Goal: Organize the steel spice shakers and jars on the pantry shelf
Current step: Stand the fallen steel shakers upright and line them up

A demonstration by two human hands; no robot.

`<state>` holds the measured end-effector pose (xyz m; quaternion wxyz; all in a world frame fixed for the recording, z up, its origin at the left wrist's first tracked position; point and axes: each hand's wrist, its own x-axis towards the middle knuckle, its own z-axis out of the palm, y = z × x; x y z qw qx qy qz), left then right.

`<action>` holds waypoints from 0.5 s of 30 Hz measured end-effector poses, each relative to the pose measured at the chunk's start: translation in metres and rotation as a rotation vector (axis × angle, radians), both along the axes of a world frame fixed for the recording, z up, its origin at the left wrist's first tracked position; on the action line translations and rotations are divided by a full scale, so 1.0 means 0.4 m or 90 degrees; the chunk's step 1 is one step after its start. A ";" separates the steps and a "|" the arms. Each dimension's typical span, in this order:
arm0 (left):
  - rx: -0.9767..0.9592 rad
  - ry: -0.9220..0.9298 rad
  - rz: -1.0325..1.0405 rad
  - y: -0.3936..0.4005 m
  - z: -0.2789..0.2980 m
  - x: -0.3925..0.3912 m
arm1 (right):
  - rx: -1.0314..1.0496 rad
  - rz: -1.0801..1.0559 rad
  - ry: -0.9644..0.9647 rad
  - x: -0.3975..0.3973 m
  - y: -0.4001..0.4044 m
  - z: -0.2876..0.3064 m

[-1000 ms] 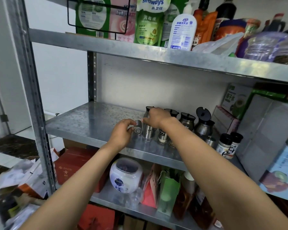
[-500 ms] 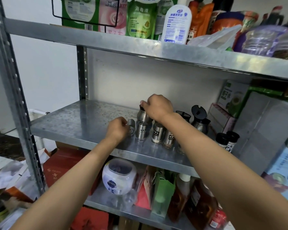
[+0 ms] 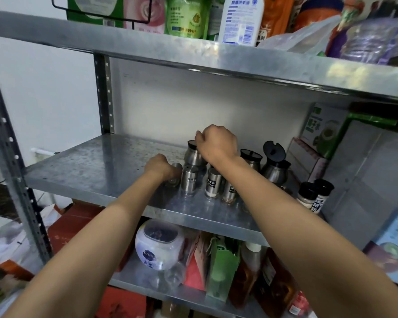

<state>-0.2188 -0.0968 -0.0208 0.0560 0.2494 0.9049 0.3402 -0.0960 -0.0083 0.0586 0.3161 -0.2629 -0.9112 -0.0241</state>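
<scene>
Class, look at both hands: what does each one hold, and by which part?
Left hand grips a small steel shaker by its side. Right hand grips the bulbous steel jar at its top.

The round white jar (image 3: 159, 246) reads "LOVERA"; other labels blur.

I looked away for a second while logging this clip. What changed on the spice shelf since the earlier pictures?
The right hand moved from the front-row shaker tops back onto the rear steel jar, gripping its top. The left hand stayed wrapped around the leftmost small shaker. The other front-row shakers and black-lidded jars kept their places.
</scene>
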 end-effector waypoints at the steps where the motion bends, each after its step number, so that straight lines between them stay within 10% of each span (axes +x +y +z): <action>1: -0.003 -0.016 -0.009 -0.003 0.004 -0.003 | 0.004 -0.001 0.008 0.001 0.001 -0.001; 15: 0.159 0.081 -0.080 -0.112 -0.066 0.039 | 0.015 0.019 0.032 0.028 -0.060 -0.003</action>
